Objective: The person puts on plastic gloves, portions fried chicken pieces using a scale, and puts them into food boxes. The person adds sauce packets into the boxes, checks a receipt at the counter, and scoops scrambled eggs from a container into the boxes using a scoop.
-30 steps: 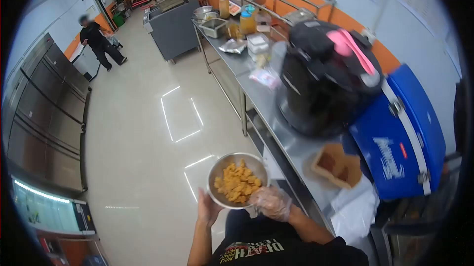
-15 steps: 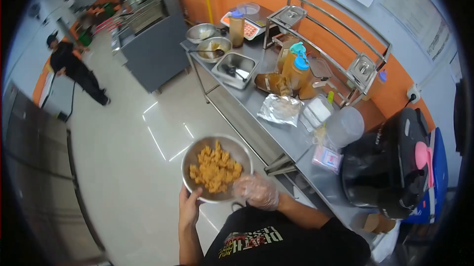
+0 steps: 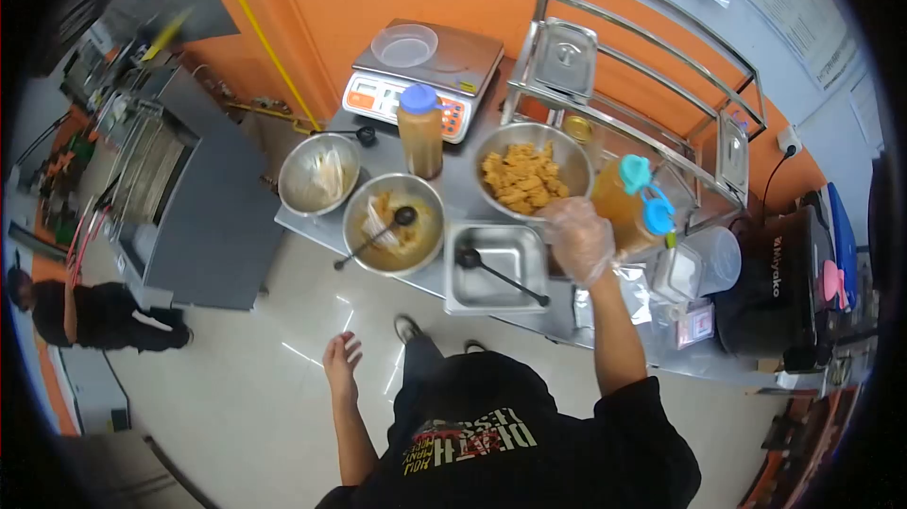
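Far left: a person (image 3: 109, 315) in black, well apart from you. Next, a steel bowl (image 3: 295, 190) with pale contents. Your left hand (image 3: 341, 358) — bare, over the floor, fingers loosely spread and a little bent. Then a second bowl (image 3: 427, 243), black ladle (image 3: 404, 216) in it; behind, a squeeze bottle (image 3: 421, 141) before the scale (image 3: 375, 93). A steel pan (image 3: 524, 249) with its own ladle (image 3: 505, 284). Behind it, over the steel table (image 3: 458, 192), your bowl of fried pieces (image 3: 578, 161). Your right hand (image 3: 578, 240), gloved, fingers gathered at its near-right rim — you cannot tell whether they pinch it. Rightmost: capped bottles (image 3: 616, 197), black cooker (image 3: 767, 292).
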{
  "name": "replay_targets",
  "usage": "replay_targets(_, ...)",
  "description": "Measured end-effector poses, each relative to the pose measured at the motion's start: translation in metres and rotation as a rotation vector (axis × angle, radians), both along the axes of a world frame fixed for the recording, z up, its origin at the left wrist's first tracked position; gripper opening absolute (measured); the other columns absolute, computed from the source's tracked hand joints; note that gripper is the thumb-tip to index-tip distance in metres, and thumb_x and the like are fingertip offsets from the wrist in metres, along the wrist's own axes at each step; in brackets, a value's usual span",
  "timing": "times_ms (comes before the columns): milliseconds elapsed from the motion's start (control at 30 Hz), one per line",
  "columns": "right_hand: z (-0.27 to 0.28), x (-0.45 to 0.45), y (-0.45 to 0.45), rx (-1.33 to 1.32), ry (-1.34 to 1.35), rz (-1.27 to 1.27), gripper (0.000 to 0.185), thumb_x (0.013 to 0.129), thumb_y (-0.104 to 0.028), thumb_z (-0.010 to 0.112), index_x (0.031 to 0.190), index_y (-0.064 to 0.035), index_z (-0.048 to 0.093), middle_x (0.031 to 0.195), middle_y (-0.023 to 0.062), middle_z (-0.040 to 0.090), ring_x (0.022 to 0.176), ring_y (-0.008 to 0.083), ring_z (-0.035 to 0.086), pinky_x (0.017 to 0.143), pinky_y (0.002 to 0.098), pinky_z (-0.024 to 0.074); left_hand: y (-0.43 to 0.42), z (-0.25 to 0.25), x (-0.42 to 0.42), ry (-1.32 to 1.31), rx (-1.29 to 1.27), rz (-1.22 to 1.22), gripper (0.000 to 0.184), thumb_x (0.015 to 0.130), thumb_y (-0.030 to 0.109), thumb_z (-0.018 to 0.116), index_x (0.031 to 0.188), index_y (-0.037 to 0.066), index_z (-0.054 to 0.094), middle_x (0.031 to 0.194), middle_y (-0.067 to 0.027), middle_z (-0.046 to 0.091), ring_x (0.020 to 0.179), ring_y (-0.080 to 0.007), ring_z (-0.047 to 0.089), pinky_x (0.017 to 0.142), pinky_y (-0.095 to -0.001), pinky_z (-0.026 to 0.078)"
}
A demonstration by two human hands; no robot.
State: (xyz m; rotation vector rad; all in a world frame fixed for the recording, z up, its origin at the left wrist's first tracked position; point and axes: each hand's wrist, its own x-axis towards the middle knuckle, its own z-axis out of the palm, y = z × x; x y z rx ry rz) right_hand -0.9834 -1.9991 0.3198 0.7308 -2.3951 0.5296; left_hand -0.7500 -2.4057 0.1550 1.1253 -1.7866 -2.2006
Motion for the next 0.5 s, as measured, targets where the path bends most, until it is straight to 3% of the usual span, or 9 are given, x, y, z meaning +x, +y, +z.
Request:
replay_targets(100,-0.017,-0.032,-0.013,0.057,-0.136,-0.104,0.015,0.072,-0.008,0.073,0.086,-0.0102,0.071,0.089,0.0072,0.069,0.088,0.0279,0.066,0.069,0.0401,0.0565,-0.082,-0.097,-0.008,-0.393,0.002,-0.22,0.042,0.1,0.036,0.056,0.127,0.004,0.059,0.121,-0.0092,0.064,0.106,-0.0212,0.063,0.088,-0.0368,0.051)
replay_targets(167,-0.034,-0.052,-0.017,0.073,-0.292,-0.152,0.013,0.074,-0.01,0.074,0.087,-0.0093,0.072,0.092,0.0088,0.07,0.09,0.0305,0.066,0.077,0.0417,0.0557,-0.141,-0.203,0.008,-0.499,0.012,-0.458,0.043,0.099,0.033,0.057,0.131,0.005,0.058,0.12,-0.0084,0.064,0.104,-0.0178,0.062,0.085,-0.0357,0.051)
replay_targets(200,-0.04,-0.058,-0.02,0.069,-0.371,-0.178,0.013,0.074,-0.011,0.074,0.087,-0.009,0.072,0.094,0.0092,0.07,0.091,0.0306,0.066,0.079,0.0418,0.0554,-0.156,-0.212,0.005,-0.563,0.015,-0.56,0.041,0.099,0.031,0.056,0.131,0.004,0.057,0.119,-0.0087,0.064,0.102,-0.0182,0.062,0.082,-0.0352,0.051)
replay_targets(300,-0.05,-0.067,-0.02,0.053,-0.49,-0.187,0.014,0.076,-0.012,0.074,0.09,-0.0074,0.073,0.103,0.0104,0.071,0.099,0.0301,0.065,0.09,0.0403,0.0524,-0.192,-0.181,-0.041,-0.632,0.092,-0.355,0.038,0.098,0.022,0.052,0.132,0.004,0.054,0.118,-0.0098,0.062,0.097,-0.0194,0.062,0.075,-0.0337,0.051)
replay_targets(400,-0.064,-0.061,-0.006,0.153,-0.624,-0.241,0.013,0.078,-0.013,0.072,0.09,-0.0081,0.073,0.103,0.0106,0.071,0.1,0.0307,0.065,0.089,0.0414,0.0515,-0.255,-0.15,-0.095,-0.358,-0.002,-0.001,0.037,0.098,0.013,0.047,0.133,0.003,0.051,0.117,-0.0109,0.059,0.092,-0.0207,0.061,0.067,-0.0322,0.051)
replay_targets(433,-0.067,-0.062,-0.005,0.188,-0.73,-0.194,0.018,0.079,-0.016,0.071,0.096,-0.0095,0.073,0.102,0.0107,0.07,0.098,0.0313,0.063,0.086,0.0438,0.0506,-0.306,-0.173,-0.105,0.079,-0.212,0.088,0.034,0.097,0.015,0.053,0.127,0.0,0.053,0.112,-0.0126,0.061,0.09,-0.0225,0.062,0.066,-0.0359,0.052)
replay_targets(467,-0.118,-0.057,0.011,-0.04,-0.545,-0.047,0.023,0.081,-0.02,0.07,0.101,-0.01,0.071,0.101,0.0103,0.068,0.096,0.0317,0.062,0.083,0.0446,0.0496,-0.327,-0.154,-0.156,0.116,-0.408,0.042,0.04,0.096,0.016,0.056,0.132,0.001,0.046,0.119,-0.0125,0.058,0.097,-0.0239,0.06,0.074,-0.0372,0.05)
replay_targets(500,-0.113,-0.063,0.004,0.351,-0.638,-0.174,0.032,0.082,-0.025,0.069,0.11,-0.0095,0.07,0.112,0.0123,0.068,0.105,0.0315,0.063,0.09,0.0443,0.0508,-0.34,-0.118,-0.207,0.147,-0.609,-0.021,0.048,0.096,0.017,0.059,0.138,0.002,0.039,0.125,-0.0124,0.055,0.105,-0.0252,0.057,0.081,-0.0385,0.049)
